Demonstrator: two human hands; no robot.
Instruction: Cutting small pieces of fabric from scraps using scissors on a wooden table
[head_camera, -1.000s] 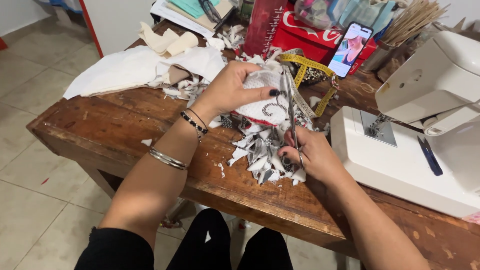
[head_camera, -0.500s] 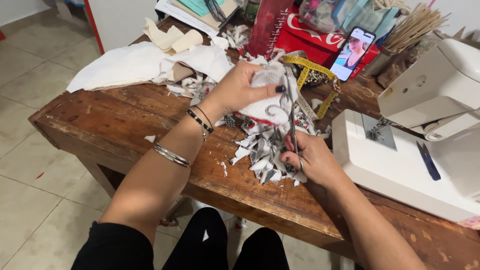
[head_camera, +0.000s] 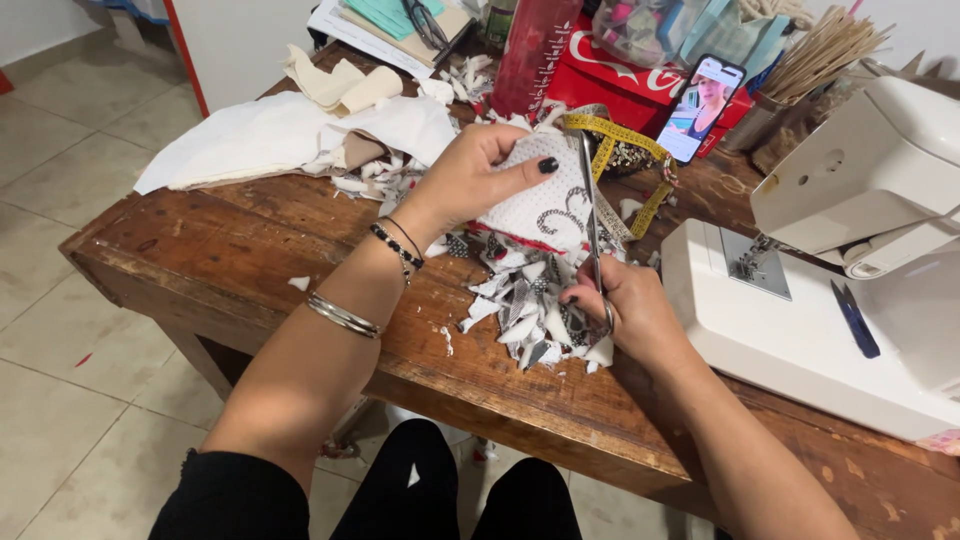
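Scissors (head_camera: 592, 225) now stand nearly upright against the white dotted fabric piece (head_camera: 545, 205), blades reaching toward its top edge, where a second ago they sat lower among the scraps; the cut looks to be running up along the right side. The right hand (head_camera: 625, 315) is clenched through the scissor handles. The left hand (head_camera: 475, 175) pinches the fabric, thumb on top, holding it above the heap of fabric scraps (head_camera: 530, 305) on the wooden tabletop (head_camera: 200, 250). Beyond the fabric lies a yellow tape measure (head_camera: 615, 135), then a red box (head_camera: 620, 75) with a phone (head_camera: 700, 110) leaning on it. Right of the fabric stands a white sewing machine (head_camera: 850, 260).
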